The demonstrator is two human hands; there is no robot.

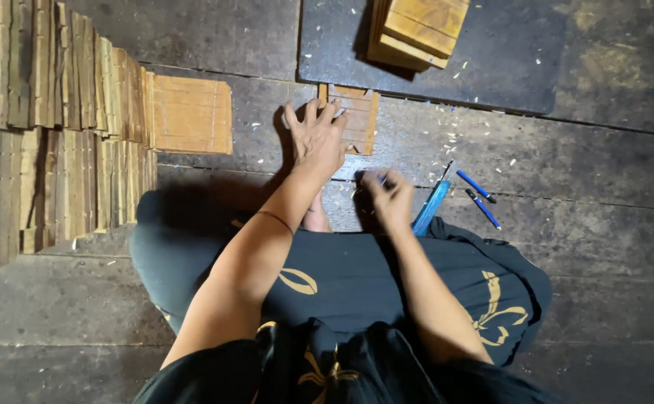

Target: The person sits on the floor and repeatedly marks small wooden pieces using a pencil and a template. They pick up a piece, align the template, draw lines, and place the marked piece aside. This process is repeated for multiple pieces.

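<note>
Small slat panel [357, 120] on the floor [604, 224], just ahead of the knees.
Left hand [315, 138] lies on its left edge, fingers spread; right hand [388, 196], nearer the body, curls around something small and blue, pens [478, 196] beside it.

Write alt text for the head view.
Seated person's left hand presses a small wooden-slat panel flat on the plank floor; the right hand is closed beside blue pens. Stacked panels stand at left.
</note>
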